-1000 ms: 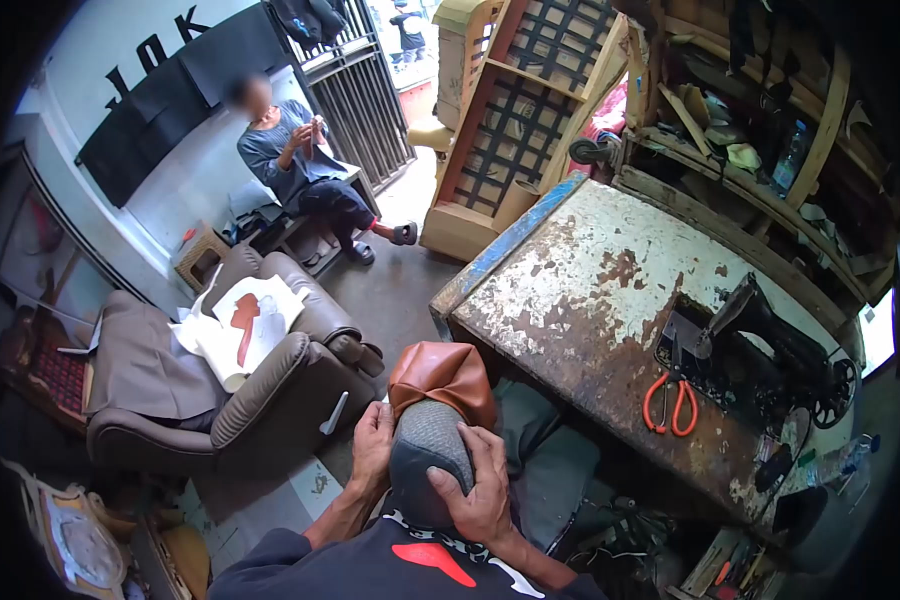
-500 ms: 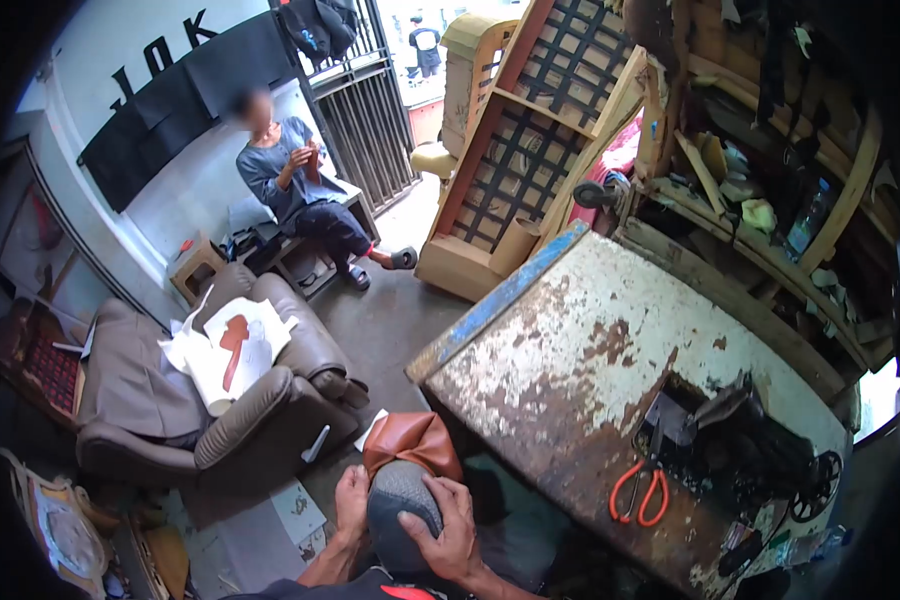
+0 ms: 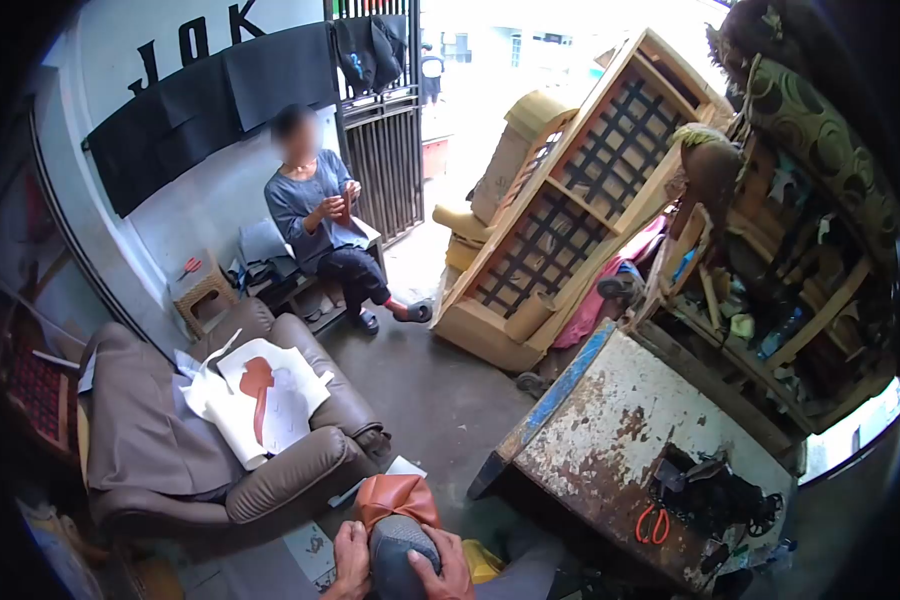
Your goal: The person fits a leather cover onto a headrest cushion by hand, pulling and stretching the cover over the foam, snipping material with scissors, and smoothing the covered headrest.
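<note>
Low in the head view, a dark grey rounded piece with a textured top (image 3: 398,545) is held close to my body. Brown leather (image 3: 396,495), gathered into folds, lies against its far end. Along the left edge of the grey piece, my left hand (image 3: 351,558) has its fingers curled in and grips the side. My right hand (image 3: 444,568) wraps the opposite side, thumb lying over the grey surface. The underside of the piece and some fingertips are hidden.
A worn table (image 3: 580,440) to the right carries orange-handled scissors (image 3: 653,524) and a black sewing machine (image 3: 715,490). On the left, a grey-brown armchair (image 3: 300,470) bears white sheets (image 3: 288,395). Another person (image 3: 320,210) sits by the wall; a wooden sofa frame (image 3: 570,210) leans nearby.
The view has shifted, so the table now appears farther right and lower. Both hands keep hold of the grey piece, which sits lower in view. The seated person's hands have moved slightly.
</note>
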`<state>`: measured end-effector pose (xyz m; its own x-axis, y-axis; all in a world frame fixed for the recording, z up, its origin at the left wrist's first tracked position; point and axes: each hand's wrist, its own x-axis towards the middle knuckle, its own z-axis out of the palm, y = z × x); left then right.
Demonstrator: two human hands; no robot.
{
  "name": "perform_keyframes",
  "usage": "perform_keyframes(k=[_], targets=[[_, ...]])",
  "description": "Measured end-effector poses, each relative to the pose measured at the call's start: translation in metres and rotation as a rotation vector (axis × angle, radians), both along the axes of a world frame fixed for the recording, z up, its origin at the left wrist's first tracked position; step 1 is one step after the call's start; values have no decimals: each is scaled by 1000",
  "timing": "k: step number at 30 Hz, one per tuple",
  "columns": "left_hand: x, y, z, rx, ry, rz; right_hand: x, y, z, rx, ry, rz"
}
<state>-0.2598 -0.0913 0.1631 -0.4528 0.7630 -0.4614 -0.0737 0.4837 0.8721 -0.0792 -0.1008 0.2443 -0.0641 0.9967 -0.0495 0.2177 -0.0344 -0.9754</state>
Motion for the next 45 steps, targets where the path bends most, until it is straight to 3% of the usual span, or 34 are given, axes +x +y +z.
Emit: perform_keyframes(k=[8,11,16,19,22,26,28,32,35,39,42,45], targets=[[-11,32,55,-123,149,-304,-43,-26,33,45,52,-448],[-19,44,41,-125,89,-361,-53,-25,29,59,76,-547],[-20,52,48,-136,218,-403,-63,-21,16,-13,88,-585],[-24,53,48,-175,74,-361,-65,-19,18,-38,68,-545],[-22,55,51,-213,149,-373,-65,-14,10,-8,55,-513],[-28,57,0,-171,85,-360,-59,-6,0,15,21,-488],[-14,62,24,-140,101,-393,-51,-3,-9,-46,-46,-454],[-16,60,-37,-116,21,-452,-40,1,-31,-123,-144,-384],[-7,57,-101,-142,-29,-413,-37,10,-77,-213,-188,-342],[-1,44,-213,-115,55,-417,-33,7,-180,-359,-237,-232],[6,42,-310,-203,-34,-292,-32,2,-267,-437,-246,-195],[1,25,-402,-170,136,-404,-33,-11,-352,-507,-193,-197]])
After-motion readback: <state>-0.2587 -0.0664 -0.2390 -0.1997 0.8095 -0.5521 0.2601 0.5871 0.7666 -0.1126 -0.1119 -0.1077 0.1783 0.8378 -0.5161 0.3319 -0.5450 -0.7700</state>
